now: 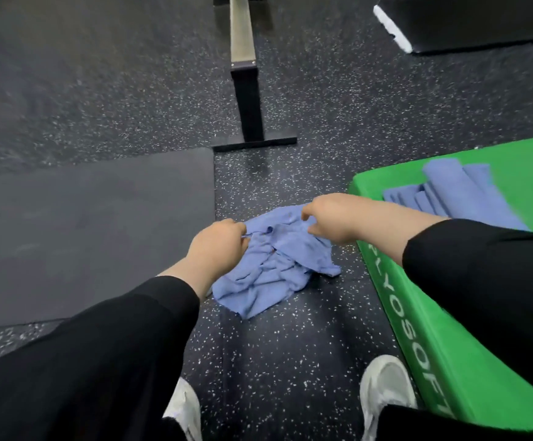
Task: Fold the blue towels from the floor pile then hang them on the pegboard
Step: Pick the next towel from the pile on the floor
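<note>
Both hands' fingers pinch the blue towel (274,265) beside a green box (449,361) seemingly lettered "PLYOSOFT".

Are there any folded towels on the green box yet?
Yes, several folded towels lie on top of the green box.

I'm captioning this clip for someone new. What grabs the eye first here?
The bright green foam box at right, with folded blue towels on top. Then, mid-frame, the left hand and right hand gripping a crumpled blue towel on the speckled floor.
</note>
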Motion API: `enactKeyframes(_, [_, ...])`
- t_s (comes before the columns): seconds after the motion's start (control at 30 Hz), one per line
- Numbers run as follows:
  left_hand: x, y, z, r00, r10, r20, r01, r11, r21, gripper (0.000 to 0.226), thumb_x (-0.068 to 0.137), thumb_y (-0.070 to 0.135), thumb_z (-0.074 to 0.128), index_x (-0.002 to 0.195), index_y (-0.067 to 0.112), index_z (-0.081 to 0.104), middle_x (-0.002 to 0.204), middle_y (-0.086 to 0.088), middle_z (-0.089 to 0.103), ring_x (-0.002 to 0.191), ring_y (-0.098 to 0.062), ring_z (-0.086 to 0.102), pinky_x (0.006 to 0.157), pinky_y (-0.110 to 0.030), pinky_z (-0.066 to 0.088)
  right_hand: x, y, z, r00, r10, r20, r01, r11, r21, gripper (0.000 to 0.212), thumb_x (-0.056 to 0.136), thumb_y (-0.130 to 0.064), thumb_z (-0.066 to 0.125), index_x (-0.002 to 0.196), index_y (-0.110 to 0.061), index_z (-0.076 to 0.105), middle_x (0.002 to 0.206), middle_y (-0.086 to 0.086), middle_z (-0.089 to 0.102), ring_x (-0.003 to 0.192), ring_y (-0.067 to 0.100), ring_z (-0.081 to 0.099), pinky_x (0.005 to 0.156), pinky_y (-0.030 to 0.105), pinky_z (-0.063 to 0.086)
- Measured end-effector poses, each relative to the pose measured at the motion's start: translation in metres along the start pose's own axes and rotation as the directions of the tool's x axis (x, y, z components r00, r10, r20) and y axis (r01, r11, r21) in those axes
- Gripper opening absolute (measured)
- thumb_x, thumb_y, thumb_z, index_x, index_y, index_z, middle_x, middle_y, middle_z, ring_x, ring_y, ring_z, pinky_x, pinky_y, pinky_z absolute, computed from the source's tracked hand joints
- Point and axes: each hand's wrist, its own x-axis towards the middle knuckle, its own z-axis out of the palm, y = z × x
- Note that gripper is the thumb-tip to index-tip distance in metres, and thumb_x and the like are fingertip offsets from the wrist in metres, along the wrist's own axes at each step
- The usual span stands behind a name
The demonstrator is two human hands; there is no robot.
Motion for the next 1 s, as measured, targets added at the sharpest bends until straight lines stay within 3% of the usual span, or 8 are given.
enactKeyframes(0.17, [0.002, -0.035, 0.023, 0.996, 0.014, 0.087, -0.014, 1.000, -0.002, 0.029, 0.102, 0.030, 0.047, 0.119, 0.012, 0.062, 0.115, -0.009, 0.059, 0.107, -0.031, 0.060, 0.083, -0.039, 0.051, 0.067, -0.016, 0.042, 0.986, 0.060, 0.154, -0.054, 0.998, -0.037, 0.038, 0.104, -0.020, 0.043, 0.140, -0.016, 0.051, 0.137, 0.012, 0.059, 0.121, 0.033, 0.057, 0.097, 0.035, 0.048])
enactKeyframes(0.3, [0.018, -0.039, 0.046, 0.992, 0.064, 0.109, -0.063, 0.998, -0.010, 0.024, 0.099, 0.023, 0.048, 0.116, 0.013, 0.063, 0.113, -0.008, 0.059, 0.105, -0.031, 0.059, 0.076, -0.036, 0.045, 0.101, -0.015, 0.106, 0.969, 0.082, 0.231, -0.083, 0.997, -0.005, 0.037, 0.102, -0.015, 0.044, 0.138, -0.010, 0.051, 0.138, 0.017, 0.055, 0.122, 0.034, 0.054, 0.092, 0.032, 0.045])
enactKeyframes(0.43, [0.031, -0.029, 0.060, 0.983, 0.104, 0.150, -0.099, 0.994, -0.040, 0.030, 0.102, 0.027, 0.045, 0.123, 0.012, 0.060, 0.122, -0.010, 0.056, 0.112, -0.032, 0.056, 0.082, -0.038, 0.045, 0.115, -0.011, 0.162, 0.963, 0.091, 0.255, -0.088, 0.996, -0.022, 0.040, 0.101, -0.021, 0.046, 0.141, -0.023, 0.047, 0.145, 0.011, 0.041, 0.134, 0.035, 0.043, 0.105, 0.043, 0.041])
enactKeyframes(0.57, [0.040, -0.020, 0.071, 0.975, 0.138, 0.173, -0.130, 0.990, -0.055, 0.032, 0.104, 0.028, 0.045, 0.129, 0.014, 0.060, 0.129, -0.010, 0.056, 0.120, -0.029, 0.055, 0.086, -0.037, 0.045, 0.115, -0.008, 0.192, 0.940, 0.156, 0.304, -0.137, 0.987, -0.081, 0.045, 0.096, -0.012, 0.051, 0.139, -0.027, 0.047, 0.145, 0.004, 0.030, 0.133, 0.034, 0.038, 0.099, 0.056, 0.040])
enactKeyframes(0.7, [0.045, -0.017, 0.082, 0.968, 0.125, 0.219, -0.109, 0.990, -0.085, 0.031, 0.103, 0.031, 0.046, 0.126, 0.016, 0.061, 0.127, -0.009, 0.057, 0.118, -0.031, 0.056, 0.093, -0.043, 0.050, 0.116, -0.005, 0.203, 0.947, 0.202, 0.248, -0.190, 0.979, -0.073, 0.040, 0.096, -0.010, 0.049, 0.136, -0.016, 0.046, 0.143, 0.005, 0.033, 0.132, 0.032, 0.039, 0.100, 0.054, 0.039])
enactKeyframes(0.83, [0.050, -0.011, 0.081, 0.968, 0.108, 0.226, -0.087, 0.991, -0.098, 0.030, 0.102, 0.032, 0.047, 0.122, 0.016, 0.061, 0.122, -0.006, 0.059, 0.113, -0.030, 0.058, 0.089, -0.047, 0.052, 0.123, -0.003, 0.197, 0.971, 0.234, 0.037, -0.234, 0.972, -0.005, 0.023, 0.096, -0.011, 0.052, 0.117, -0.014, 0.061, 0.121, 0.005, 0.062, 0.115, 0.028, 0.060, 0.086, 0.037, 0.045])
enactKeyframes(0.93, [0.052, -0.004, 0.070, 0.971, 0.116, 0.211, -0.096, 0.990, -0.105, 0.028, 0.103, 0.030, 0.046, 0.118, 0.012, 0.062, 0.118, -0.007, 0.059, 0.110, -0.030, 0.058, 0.088, -0.044, 0.051, 0.127, -0.004, 0.169, 0.932, 0.346, -0.106, -0.299, 0.901, 0.314, 0.018, 0.095, -0.009, 0.055, 0.111, -0.007, 0.064, 0.106, 0.014, 0.070, 0.100, 0.032, 0.066, 0.071, 0.030, 0.040])
enactKeyframes(1.0, [0.053, -0.001, 0.063, 0.975, 0.125, 0.183, -0.107, 0.989, -0.105, 0.029, 0.104, 0.029, 0.045, 0.118, 0.011, 0.062, 0.117, -0.008, 0.060, 0.109, -0.030, 0.059, 0.087, -0.042, 0.050, 0.125, -0.005, 0.142, 0.886, 0.430, -0.174, -0.282, 0.798, 0.532, 0.025, 0.096, -0.007, 0.052, 0.120, -0.004, 0.059, 0.107, 0.021, 0.067, 0.102, 0.038, 0.062, 0.076, 0.036, 0.044])
